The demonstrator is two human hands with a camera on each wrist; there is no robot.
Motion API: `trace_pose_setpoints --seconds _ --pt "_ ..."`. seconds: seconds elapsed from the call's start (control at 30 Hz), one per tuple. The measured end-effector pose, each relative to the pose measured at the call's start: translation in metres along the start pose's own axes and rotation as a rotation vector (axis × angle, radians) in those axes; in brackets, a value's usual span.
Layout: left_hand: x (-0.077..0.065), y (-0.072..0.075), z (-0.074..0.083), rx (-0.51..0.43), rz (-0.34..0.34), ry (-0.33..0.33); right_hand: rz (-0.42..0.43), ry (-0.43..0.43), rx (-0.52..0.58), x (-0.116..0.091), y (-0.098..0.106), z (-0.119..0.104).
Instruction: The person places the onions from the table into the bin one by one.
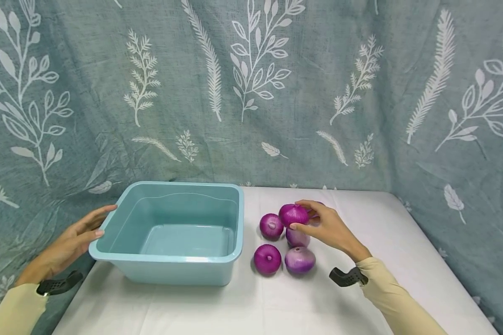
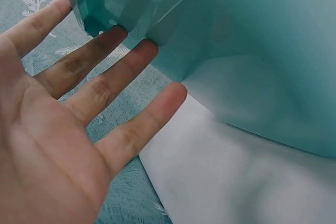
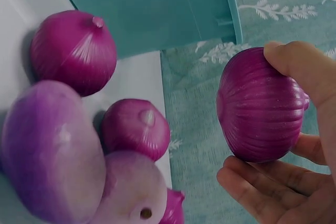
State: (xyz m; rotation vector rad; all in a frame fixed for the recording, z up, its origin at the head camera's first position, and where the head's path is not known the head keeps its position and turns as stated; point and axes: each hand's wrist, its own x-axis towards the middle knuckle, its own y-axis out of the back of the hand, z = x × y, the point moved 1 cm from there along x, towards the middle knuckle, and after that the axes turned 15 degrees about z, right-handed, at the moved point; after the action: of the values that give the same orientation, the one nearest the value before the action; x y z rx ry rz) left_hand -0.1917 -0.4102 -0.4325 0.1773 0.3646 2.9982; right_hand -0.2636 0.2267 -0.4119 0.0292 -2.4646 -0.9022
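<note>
My right hand (image 1: 328,228) pinches a red onion (image 1: 292,215) between thumb and fingers, held above the others. In the right wrist view this onion (image 3: 260,106) lies sideways, its ribbed skin showing. Two more red onions, one behind (image 1: 271,226) and one nearer (image 1: 268,259), rest on the table beside two paler purple-and-white, smooth roundish vegetables (image 1: 300,260). At the left, my left hand (image 1: 69,239) touches the rim of a light blue plastic tub (image 1: 167,258). Its fingers (image 2: 100,90) are spread nearly straight against the tub's outer side.
The tub stands on a white-covered table (image 1: 201,309), its inside bare. Another purple onion (image 3: 174,208) peeks out behind the pale ones, mostly hidden. A grey-green curtain (image 1: 276,153) with white leaf prints hangs behind and on both sides.
</note>
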Motion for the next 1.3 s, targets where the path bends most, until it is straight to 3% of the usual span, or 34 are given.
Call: trace_pose_setpoints --seconds 0.4,0.87,1.07,1.3 --pt "0.001 0.001 0.0 0.01 -0.006 0.019 -0.038 0.049 0.09 0.009 -0.016 -0.028" --pt "0.0 -0.001 0.0 0.032 0.003 0.016 -0.072 0.121 0.089 0.018 -0.036 -0.069" --pt "0.0 -0.001 0.002 0.018 0.008 0.01 -0.072 0.172 0.131 0.021 -0.041 -0.08" --pt "-0.002 -0.001 -0.001 0.007 -0.001 0.007 -0.098 0.172 0.17 0.019 -0.047 -0.09"
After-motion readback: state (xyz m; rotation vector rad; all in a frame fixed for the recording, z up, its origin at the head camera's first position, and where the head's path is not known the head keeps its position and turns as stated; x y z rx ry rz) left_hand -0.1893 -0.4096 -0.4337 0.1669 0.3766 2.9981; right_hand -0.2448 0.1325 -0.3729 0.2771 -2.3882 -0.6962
